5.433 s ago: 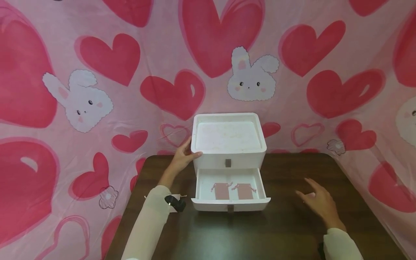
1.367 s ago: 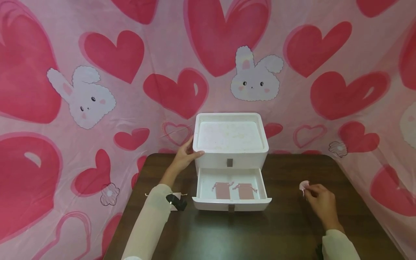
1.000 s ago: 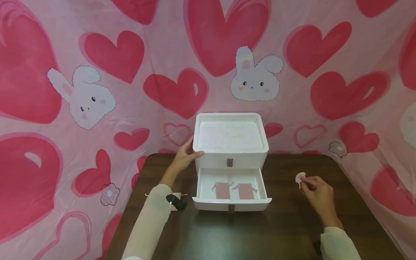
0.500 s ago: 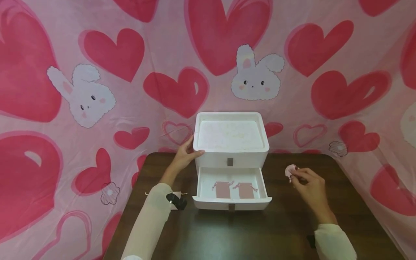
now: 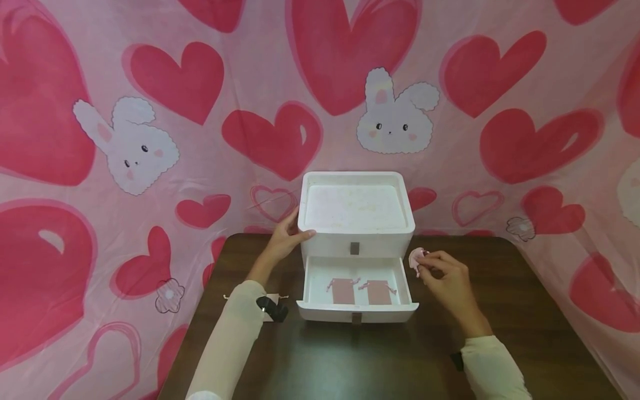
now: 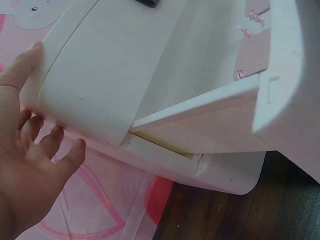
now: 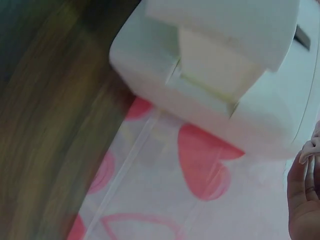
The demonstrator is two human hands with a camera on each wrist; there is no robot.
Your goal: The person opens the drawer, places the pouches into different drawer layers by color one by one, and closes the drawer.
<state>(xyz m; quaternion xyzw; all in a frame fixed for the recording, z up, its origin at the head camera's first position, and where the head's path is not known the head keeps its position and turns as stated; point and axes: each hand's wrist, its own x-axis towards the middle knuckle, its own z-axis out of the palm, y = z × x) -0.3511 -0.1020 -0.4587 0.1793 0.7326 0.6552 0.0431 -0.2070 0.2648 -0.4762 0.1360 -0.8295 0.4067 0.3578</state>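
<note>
Head view: L hand [image 5: 281, 243], fingers loosely extended, touches side of white plastic 2-drawer box [image 5: 325, 245], ctr frame; R hand [image 5: 449, 279], R of ctr, pinches pale-pink cloth piece [image 5: 415, 260] just beside open lower drawer [image 5: 325, 314] w/ two dusty-pink drawstring pouches [image 5: 343, 292] in it. L wrist cam: L hand at L edge, fingertip on box. R wrist cam: R hand, lower R edge, cloth piece partly cut off.

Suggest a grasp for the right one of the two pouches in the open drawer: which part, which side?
I'd pinch the right pouch at its drawstring end, from above: it lies flat between the walls of the drawer, its other end close to the drawer front.
</note>
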